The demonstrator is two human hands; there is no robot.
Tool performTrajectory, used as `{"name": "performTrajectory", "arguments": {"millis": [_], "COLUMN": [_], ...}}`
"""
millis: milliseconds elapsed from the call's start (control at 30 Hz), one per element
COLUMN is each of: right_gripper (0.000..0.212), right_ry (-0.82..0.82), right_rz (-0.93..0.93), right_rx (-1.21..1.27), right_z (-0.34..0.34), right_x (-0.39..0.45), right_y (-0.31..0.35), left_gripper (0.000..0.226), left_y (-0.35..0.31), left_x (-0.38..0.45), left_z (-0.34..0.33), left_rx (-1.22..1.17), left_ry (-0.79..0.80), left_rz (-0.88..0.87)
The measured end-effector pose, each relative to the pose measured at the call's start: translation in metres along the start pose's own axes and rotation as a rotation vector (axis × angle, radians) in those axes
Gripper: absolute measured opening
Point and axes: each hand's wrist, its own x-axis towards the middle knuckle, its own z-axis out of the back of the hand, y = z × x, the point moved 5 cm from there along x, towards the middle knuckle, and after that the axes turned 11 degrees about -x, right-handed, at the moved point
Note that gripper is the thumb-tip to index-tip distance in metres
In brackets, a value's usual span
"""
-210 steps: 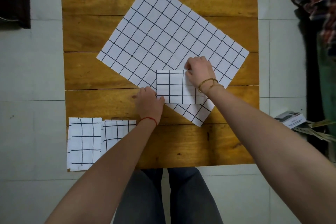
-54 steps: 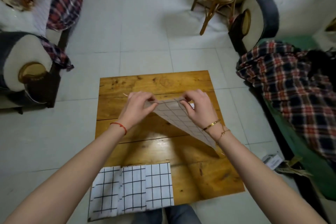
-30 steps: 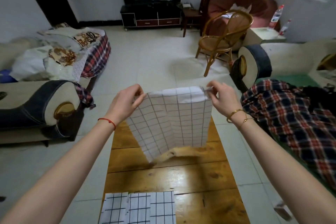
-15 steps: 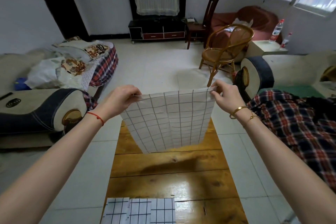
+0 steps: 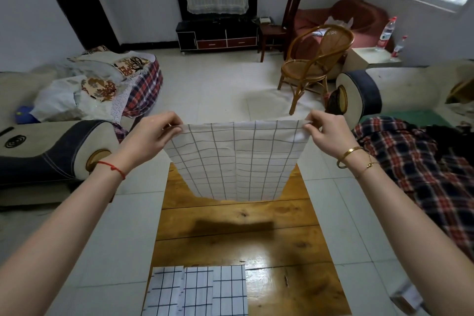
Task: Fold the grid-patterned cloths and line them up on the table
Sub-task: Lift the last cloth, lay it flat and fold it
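So a grid-patterned cloth [image 5: 236, 161] is being held up in the air over the far half of the wooden table [image 5: 238, 244], stretched out flat between both hands. Its top left corner is pinched by the left hand [image 5: 151, 137], fingers curled over the edge with the thumb underneath, and the top right corner is pinched the same way by the right hand [image 5: 324, 133]. The top edge is pulled pretty much level and taut, while the rest is left hanging down, with the bottom edge curved a bit and clear of the tabletop; a dark shadow [image 5: 233, 226] is cast on the planks right under it. A red string bracelet [image 5: 112, 167] can be seen on the left wrist and gold bangles [image 5: 352, 156] on the right. Down at the near left corner of the table, three folded cloths [image 5: 197, 290] are laid side by side in a row, edges touching or slightly overlapped, cut off by the bottom of the view. Around the table, a rattan chair [image 5: 315, 64] is parked further back on the right, a plaid blanket [image 5: 415, 164] is spread over the seat on the right, and a dark TV stand [image 5: 218, 36] is set against the back wall.
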Motion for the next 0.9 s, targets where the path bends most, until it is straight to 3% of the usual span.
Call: {"name": "performTrajectory", "arguments": {"millis": [433,567,667,900], "right_gripper": [0.01,0.008,0.008,0.008], "right_ry": [0.158,0.241,0.266,0.197], "right_rz": [-0.053,-0.077,-0.115,-0.256], "right_rx": [0.074,0.145,0.146,0.138], "right_z": [-0.011,-0.026,-0.042,-0.101], "right_x": [-0.013,-0.008,0.002,0.035], "right_y": [-0.003,-0.006,-0.011,-0.036], "left_gripper": [0.013,0.022,0.017,0.013], "left_y": [-0.004,0.019,0.044,0.094], "left_x": [-0.019,-0.013,-0.005,0.02], "left_z": [0.013,0.007,-0.005,-0.055], "left_rx": [-0.267,-0.349,-0.358,-0.349], "left_ry": [0.106,0.17,0.172,0.096], "left_rz": [0.212,0.288,0.325,0.382]}}
